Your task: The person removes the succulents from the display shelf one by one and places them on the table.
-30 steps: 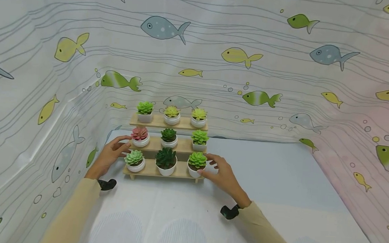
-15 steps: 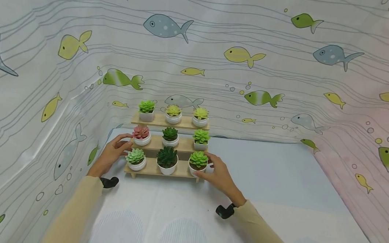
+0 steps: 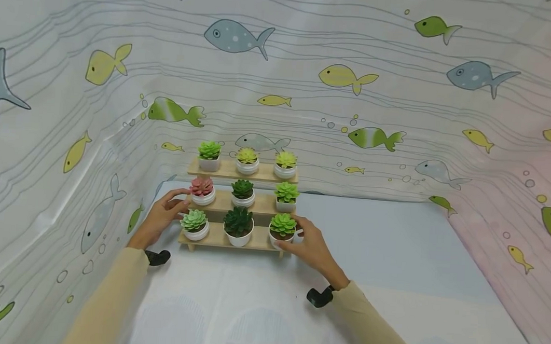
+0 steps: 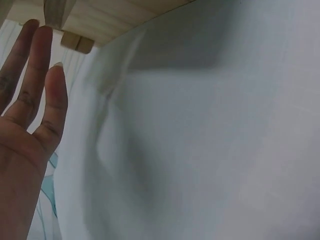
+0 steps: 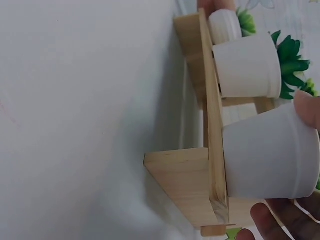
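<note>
A three-tier wooden stand [image 3: 216,235] bears several small artificial succulents in white pots. At its left end my left hand [image 3: 161,215] reaches past the pink succulent [image 3: 202,187] and the pale green one [image 3: 194,219]. In the left wrist view, the left hand's [image 4: 25,125] fingers extend to the wooden stand [image 4: 120,17], without curling round it. My right hand [image 3: 312,245] holds the bright green succulent [image 3: 283,224] at the bottom right. Its thumb lies on the white pot [image 5: 270,155] near the rim in the right wrist view, with fingers on the opposite side. The pot's base sits on the shelf.
A dark green succulent [image 3: 239,222] stands mid-row on the bottom tier. More pots fill the middle and top tiers. A pale cloth [image 3: 370,239] covers the table, and fish-printed sheeting [image 3: 291,53] rises behind and at both sides.
My right hand has shifted slightly left, its thumb coming further across the front of the bright green succulent's pot. The left hand stays at the stand's left end. The head view drifts a little.
</note>
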{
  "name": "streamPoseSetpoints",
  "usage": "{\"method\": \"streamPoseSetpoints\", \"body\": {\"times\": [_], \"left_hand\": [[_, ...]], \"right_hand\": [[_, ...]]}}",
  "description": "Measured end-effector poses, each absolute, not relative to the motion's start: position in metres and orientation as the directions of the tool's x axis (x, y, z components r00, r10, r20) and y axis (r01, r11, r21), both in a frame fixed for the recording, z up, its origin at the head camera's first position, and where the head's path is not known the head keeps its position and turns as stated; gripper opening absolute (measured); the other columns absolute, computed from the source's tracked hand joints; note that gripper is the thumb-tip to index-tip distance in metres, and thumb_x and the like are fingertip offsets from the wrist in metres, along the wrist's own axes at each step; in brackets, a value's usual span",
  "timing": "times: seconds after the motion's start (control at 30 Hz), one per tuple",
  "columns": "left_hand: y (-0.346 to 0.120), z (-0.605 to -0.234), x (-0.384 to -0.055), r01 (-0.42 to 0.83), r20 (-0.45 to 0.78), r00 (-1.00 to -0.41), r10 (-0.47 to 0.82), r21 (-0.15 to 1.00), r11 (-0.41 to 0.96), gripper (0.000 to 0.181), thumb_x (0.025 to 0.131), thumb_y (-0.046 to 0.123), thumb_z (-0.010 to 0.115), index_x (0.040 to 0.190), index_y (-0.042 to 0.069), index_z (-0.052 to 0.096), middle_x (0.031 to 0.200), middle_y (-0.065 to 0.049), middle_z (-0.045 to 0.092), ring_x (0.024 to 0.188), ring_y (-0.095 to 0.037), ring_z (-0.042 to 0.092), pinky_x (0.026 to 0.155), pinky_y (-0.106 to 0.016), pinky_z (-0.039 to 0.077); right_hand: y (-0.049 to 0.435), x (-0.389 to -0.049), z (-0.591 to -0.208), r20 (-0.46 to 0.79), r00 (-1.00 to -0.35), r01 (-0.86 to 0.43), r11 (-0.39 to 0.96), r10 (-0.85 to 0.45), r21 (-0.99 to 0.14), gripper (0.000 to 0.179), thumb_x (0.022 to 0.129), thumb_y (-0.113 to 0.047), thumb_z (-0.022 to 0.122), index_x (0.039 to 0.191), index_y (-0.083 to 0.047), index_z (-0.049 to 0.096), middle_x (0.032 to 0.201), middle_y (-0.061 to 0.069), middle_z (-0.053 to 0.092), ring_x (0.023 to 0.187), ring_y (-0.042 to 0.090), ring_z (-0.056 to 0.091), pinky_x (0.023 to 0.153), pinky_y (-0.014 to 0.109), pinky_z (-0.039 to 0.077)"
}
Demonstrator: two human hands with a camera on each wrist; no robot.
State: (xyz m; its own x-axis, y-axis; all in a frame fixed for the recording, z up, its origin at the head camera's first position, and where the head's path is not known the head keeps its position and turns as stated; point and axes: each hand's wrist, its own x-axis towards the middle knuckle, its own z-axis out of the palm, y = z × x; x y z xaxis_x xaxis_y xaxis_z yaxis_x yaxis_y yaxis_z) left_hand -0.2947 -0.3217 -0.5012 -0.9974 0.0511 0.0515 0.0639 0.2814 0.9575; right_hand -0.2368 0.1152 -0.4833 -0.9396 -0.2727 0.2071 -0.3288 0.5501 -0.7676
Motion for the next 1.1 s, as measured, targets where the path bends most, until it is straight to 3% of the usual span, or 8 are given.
{"method": "streamPoseSetpoints", "body": {"times": [0.27,0.5,0.73,1.1], "left_hand": [[-0.332,-0.505,-0.286,0.053,0.052,-0.999,0.009,0.965,0.256,0.044,0.101,0.043,0.065,0.14,0.028,0.052,0.114,0.006,0.065,0.099,-0.01,0.065,0.08,-0.027,0.055],[-0.333,-0.505,-0.291,0.06,0.056,-0.998,0.023,0.965,0.256,0.042,0.101,0.045,0.065,0.139,0.029,0.053,0.113,0.005,0.065,0.099,-0.011,0.066,0.081,-0.028,0.055],[-0.329,-0.501,-0.297,0.069,0.062,-0.997,0.037,0.961,0.266,0.046,0.1,0.045,0.066,0.14,0.027,0.053,0.112,0.003,0.066,0.098,-0.012,0.066,0.08,-0.026,0.055],[-0.322,-0.503,-0.3,0.08,0.062,-0.995,0.072,0.953,0.291,0.046,0.101,0.046,0.065,0.141,0.027,0.052,0.116,0.006,0.066,0.101,-0.01,0.066,0.082,-0.025,0.055]], "right_hand": [[0.118,-0.236,-0.479,0.253,-0.913,-0.395,0.536,-0.32,-0.746,0.078,0.082,-0.042,0.088,0.143,-0.005,0.056,0.133,0.006,0.062,0.115,0.021,0.061,0.093,0.045,0.054],[0.133,-0.234,-0.473,0.248,-0.934,-0.352,0.541,-0.257,-0.764,0.077,0.082,-0.036,0.089,0.143,-0.003,0.055,0.13,0.009,0.064,0.114,0.024,0.061,0.095,0.05,0.053],[0.157,-0.239,-0.465,0.265,-0.942,-0.335,0.564,-0.205,-0.755,0.08,0.083,-0.039,0.087,0.145,-0.001,0.052,0.127,0.012,0.063,0.112,0.027,0.06,0.095,0.053,0.052],[0.197,-0.249,-0.455,0.286,-0.947,-0.314,0.584,-0.143,-0.748,0.082,0.085,-0.042,0.085,0.148,-0.004,0.05,0.131,0.013,0.061,0.113,0.028,0.058,0.097,0.05,0.05]]}}
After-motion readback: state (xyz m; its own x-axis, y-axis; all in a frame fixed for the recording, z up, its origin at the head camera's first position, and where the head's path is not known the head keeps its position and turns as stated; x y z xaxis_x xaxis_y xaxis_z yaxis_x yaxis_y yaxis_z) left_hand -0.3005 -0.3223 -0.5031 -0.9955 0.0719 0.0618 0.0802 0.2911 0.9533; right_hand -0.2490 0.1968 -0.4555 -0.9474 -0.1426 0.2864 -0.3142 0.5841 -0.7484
